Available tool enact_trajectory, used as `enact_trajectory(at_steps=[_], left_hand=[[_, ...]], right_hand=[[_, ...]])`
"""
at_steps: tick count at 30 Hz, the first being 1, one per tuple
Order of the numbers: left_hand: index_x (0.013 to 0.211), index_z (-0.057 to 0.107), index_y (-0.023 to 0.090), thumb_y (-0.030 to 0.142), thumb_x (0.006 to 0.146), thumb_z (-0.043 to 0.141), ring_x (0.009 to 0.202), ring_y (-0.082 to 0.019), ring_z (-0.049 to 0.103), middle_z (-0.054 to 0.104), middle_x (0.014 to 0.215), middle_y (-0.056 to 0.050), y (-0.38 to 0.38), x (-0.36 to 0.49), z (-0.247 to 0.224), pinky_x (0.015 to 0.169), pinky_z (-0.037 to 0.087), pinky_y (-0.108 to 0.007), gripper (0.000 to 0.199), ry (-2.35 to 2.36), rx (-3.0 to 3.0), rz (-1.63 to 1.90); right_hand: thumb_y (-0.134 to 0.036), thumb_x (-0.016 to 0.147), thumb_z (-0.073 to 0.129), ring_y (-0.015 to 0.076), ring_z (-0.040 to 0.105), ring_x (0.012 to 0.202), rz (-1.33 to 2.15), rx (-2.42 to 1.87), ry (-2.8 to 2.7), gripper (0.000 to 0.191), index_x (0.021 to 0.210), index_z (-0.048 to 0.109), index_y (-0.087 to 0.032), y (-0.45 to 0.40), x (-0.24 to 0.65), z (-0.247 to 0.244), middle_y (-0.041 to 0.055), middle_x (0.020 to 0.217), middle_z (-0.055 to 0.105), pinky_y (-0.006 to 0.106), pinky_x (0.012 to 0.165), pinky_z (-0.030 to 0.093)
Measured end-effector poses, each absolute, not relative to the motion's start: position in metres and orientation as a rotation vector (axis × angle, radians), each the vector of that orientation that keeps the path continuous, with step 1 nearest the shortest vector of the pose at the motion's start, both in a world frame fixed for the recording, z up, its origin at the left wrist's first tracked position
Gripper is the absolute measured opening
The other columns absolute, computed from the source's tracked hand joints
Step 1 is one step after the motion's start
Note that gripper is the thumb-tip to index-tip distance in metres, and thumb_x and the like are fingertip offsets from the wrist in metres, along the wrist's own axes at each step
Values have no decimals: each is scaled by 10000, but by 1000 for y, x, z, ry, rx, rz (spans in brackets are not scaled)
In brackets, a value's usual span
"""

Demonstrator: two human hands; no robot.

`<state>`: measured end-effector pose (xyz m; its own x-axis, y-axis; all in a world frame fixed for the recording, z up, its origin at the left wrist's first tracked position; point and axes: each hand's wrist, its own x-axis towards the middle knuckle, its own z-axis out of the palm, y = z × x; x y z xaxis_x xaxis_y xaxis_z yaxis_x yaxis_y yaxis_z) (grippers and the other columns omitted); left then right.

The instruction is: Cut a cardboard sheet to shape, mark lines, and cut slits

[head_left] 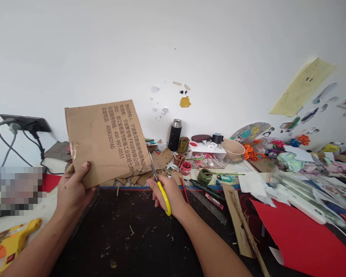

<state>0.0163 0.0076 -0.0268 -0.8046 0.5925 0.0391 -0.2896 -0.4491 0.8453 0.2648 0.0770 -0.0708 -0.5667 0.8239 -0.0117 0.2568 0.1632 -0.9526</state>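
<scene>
One brown cardboard sheet [88, 134], dark-printed, flat

Matt cardboard [92, 142], seemingly plastic scissors handle [165, 198]

Free room: low passage at centre front, over the black bench top [127, 250] (small scraps [113, 264] lie on it); high passage before the white wall [233, 57]. Left centre blocked by the raised flat brown printed cardboard sheet [89, 142]. Far side obstructed: tall black cylindrical flask [175, 138], small round green jar [204, 177]. Right side cluttered: long tan cardboard strip [238, 227], large red sheet [300, 231].
</scene>
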Motion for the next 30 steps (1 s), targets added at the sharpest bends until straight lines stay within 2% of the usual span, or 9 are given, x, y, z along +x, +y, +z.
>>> enact_trajectory(at_steps=[9,16,24,30], left_hand=[[942,711,193,196,458,938,402,-113,522,718,740,56,8,15,-33,219,299,-210,534,1210,487,2252],[930,719,210,184,542,894,437,-103,527,712,743,44,7,19,-31,292,335,-177,427,1255,433,2230],[911,722,220,208,472,890,448,-120,547,709,716,50,8,21,-30,315,374,-190,470,1299,377,2199],[879,714,225,217,400,889,427,-116,516,701,714,62,7,25,-25,273,328,-197,510,1308,372,2180]], right_hand=[[-744,1027,635,142,605,414,1360,-1068,-1932,529,905,628,-230,78,264,-73,-49,543,579,222,453,432],[-754,1068,539,144,588,391,1305,-1056,-1967,559,848,563,-241,79,263,-79,-54,501,540,221,437,415],[-706,1095,527,153,582,374,1253,-1089,-2006,519,862,570,-244,79,262,-79,-67,464,506,219,415,403],[-719,1060,589,166,563,372,1287,-1139,-1963,522,827,552,-253,77,260,-76,-63,466,485,254,431,394]])
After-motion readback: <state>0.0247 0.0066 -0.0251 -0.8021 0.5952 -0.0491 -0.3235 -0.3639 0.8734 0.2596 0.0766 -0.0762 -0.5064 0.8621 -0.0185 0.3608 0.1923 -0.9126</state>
